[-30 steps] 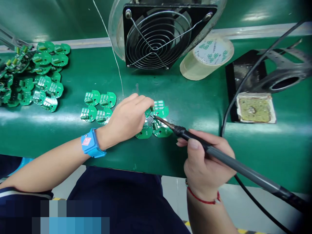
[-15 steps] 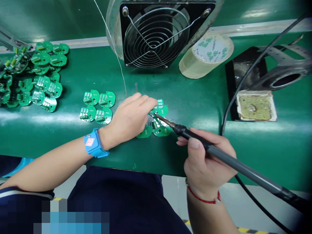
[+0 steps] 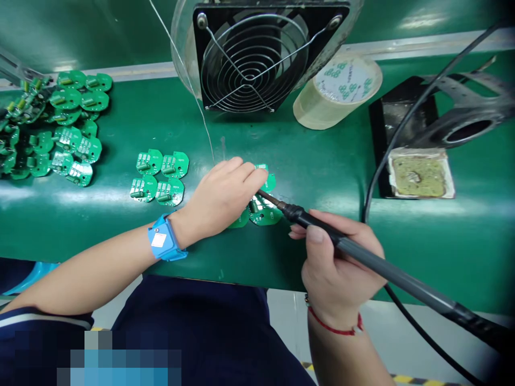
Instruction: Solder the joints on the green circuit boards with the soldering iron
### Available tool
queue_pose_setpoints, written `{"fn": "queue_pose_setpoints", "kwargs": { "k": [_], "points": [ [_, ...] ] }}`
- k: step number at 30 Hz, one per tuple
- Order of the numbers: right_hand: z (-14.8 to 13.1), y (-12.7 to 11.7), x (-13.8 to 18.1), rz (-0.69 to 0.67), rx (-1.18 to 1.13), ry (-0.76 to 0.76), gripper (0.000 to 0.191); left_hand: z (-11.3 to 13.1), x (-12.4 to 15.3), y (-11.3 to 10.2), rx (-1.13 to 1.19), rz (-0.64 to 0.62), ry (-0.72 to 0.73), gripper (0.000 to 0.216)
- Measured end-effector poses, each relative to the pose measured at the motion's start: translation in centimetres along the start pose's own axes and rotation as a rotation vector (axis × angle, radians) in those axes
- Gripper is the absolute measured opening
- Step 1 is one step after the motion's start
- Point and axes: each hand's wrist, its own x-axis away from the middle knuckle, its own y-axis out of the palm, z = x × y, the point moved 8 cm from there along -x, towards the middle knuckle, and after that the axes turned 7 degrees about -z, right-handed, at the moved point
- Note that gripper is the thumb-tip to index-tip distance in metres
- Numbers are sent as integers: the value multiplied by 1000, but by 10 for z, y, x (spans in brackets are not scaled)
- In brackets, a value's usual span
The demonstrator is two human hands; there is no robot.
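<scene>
My right hand (image 3: 341, 257) is closed round the grip of a soldering iron (image 3: 362, 254), whose tip points left and down at a panel of green circuit boards (image 3: 266, 215). My left hand (image 3: 225, 195), with a blue wrist strap (image 3: 167, 238), is over the left part of that panel, its fingers closed. A thin solder wire (image 3: 201, 110) comes down from above and runs into this hand; the pinching fingertips are hidden. The iron's tip is close beside the left fingers, and its exact contact point is covered.
Another board panel (image 3: 157, 178) lies left of my left hand, and a pile of boards (image 3: 68, 123) fills the far left. At the back stand a fan (image 3: 249, 69) and a tape roll (image 3: 333, 99). An iron stand (image 3: 470, 115) with a sponge (image 3: 420, 174) is at right, near the iron's cable (image 3: 378, 166).
My left hand has shifted slightly right across the panel, covering more of it, with its wrist turned a little. The iron stays at nearly the same spot. The whole view has shifted slightly.
</scene>
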Motion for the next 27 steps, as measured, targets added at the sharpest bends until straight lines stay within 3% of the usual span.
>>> {"fn": "queue_pose_setpoints", "kwargs": {
  "k": [4, 7, 11, 14, 19, 24, 27],
  "points": [
    [-3, -3, 1, 53, -25, -42, 17, -8, 7, -10, 83, 37, -65, 22],
    [-5, -5, 1, 66, -14, -64, 18, -15, 16, -19, 364, 69, -158, 21],
    [-13, 5, -1, -33, -61, -75, 27, -7, 29, -27, 762, 97, -186, 25],
    [-20, 19, -2, -151, -92, -42, 34, 4, 34, -28, 858, 78, -159, 27],
    [-31, 37, -1, -255, -110, -57, 44, 11, 36, -31, 792, 69, -99, 19],
    [-30, 34, -2, -199, -110, -27, 40, 9, 39, -53, 331, 86, 117, 9],
    [-25, 27, -4, -151, -159, 10, 42, -4, 48, -63, 194, 109, 120, 10]
  ]
}}
